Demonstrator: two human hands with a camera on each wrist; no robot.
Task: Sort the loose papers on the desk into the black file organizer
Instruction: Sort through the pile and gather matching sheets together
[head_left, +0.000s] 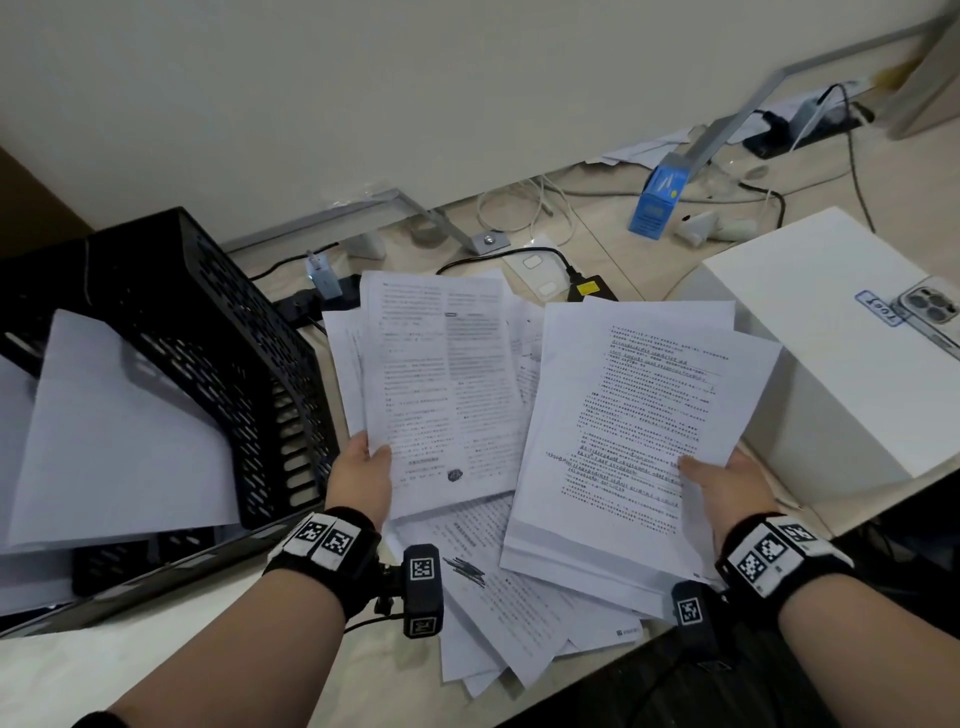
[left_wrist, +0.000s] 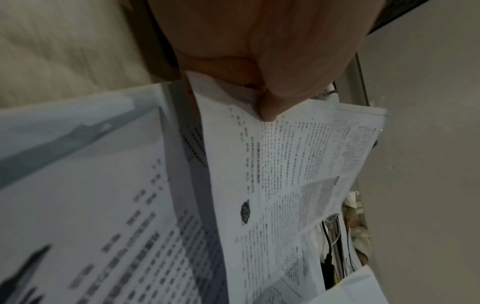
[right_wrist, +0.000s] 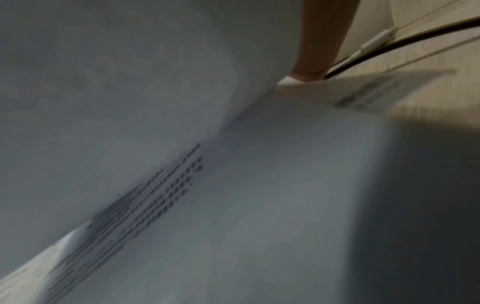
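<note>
Paper in the left hand: a two-column printed sheaf (head_left: 441, 384) is pinched at its lower left corner by the left hand (head_left: 363, 480), thumb on top and fingers beneath, so that it is lifted off the heap and can be read.
Paper in the right hand: a thicker sheaf (head_left: 639, 415) is gripped at its lower right edge by the right hand (head_left: 727, 483), thumb laid over the top page; the fingers are hidden under the paper. It is probably held apart from the other sheaf so the two can be compared.
Loose papers: a fanned heap (head_left: 498, 613) lies on the tabletop (head_left: 218, 670) at about 6 o'clock beneath both sheaves, not yet sorted.
Black file organizer: a perforated black rack (head_left: 208, 332) stands at 9 o'clock, just beside the left hand; blank white sheets (head_left: 119, 431) already lean in its slots, open side toward the person, presumably for easy loading.
Step judged: the held sheaves are being separated by kind before being filed.
Surroundings: a white box (head_left: 831, 338) with a phone (head_left: 930, 306) on it sits at 3 o'clock; cables (head_left: 524, 208) and a blue carton (head_left: 657, 202) lie at 12 o'clock.
Risk: loose pages could slide out of a corner pinch.
</note>
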